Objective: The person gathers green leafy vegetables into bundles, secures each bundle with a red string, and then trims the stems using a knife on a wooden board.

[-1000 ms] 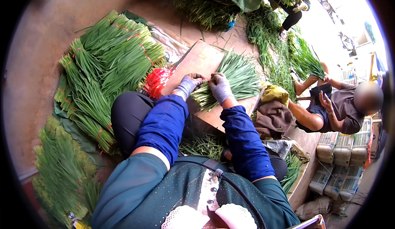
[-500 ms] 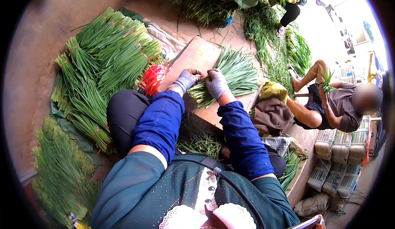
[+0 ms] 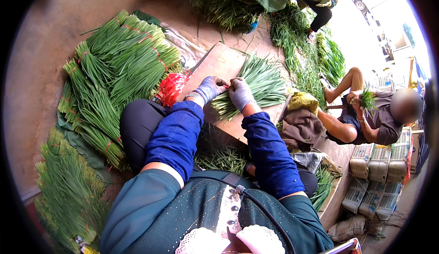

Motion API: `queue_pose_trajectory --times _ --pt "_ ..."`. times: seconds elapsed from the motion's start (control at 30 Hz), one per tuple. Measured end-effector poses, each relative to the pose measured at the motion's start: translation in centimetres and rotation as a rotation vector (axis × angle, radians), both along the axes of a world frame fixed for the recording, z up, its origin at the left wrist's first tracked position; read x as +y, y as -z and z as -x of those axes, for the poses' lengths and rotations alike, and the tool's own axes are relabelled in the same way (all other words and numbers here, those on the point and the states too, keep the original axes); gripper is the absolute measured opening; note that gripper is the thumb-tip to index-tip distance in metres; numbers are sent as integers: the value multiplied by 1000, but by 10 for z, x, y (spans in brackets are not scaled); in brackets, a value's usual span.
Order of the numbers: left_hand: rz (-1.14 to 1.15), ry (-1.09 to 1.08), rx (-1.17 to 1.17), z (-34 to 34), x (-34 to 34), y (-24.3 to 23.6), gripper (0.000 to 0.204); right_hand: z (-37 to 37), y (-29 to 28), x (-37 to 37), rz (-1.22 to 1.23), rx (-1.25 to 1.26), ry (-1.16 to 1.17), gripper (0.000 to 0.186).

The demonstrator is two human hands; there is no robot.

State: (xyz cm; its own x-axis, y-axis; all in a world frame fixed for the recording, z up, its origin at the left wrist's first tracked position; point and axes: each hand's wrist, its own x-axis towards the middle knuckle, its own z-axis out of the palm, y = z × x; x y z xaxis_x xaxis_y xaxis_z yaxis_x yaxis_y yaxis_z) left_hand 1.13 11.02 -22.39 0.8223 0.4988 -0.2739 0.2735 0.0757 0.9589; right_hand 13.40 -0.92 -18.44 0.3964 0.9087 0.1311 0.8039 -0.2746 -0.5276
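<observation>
A bunch of garlic chives lies across a slanted wooden board in front of me, its pale cut ends toward me. At those ends my left hand and my right hand, both in light purple knit gloves, meet with fingers closed. A bit of red tie shows between the fingertips, pinched by both. How far it runs around the bunch is hidden under my hands. Left of the board sits a tangle of loose red ties.
Tied chive bunches are piled on the left, with more chives below them. Loose chives cover the floor ahead. A seated person at right holds some greens; another person works at the top. Wrapped bundles stand lower right.
My hands stay almost in place, still pinching the red tie. The person at right has brought both hands together at the greens; the person at the top has shifted.
</observation>
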Motion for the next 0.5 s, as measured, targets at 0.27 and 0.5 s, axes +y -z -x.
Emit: queue_pose_trajectory --times 0.27,0.5 --pt "-110 36 14 11 -1 -25 21 2 -4 1 -35 -4 -16 8" --pt "-280 117 -9 12 -2 -27 27 8 -14 4 6 23 -4 12"
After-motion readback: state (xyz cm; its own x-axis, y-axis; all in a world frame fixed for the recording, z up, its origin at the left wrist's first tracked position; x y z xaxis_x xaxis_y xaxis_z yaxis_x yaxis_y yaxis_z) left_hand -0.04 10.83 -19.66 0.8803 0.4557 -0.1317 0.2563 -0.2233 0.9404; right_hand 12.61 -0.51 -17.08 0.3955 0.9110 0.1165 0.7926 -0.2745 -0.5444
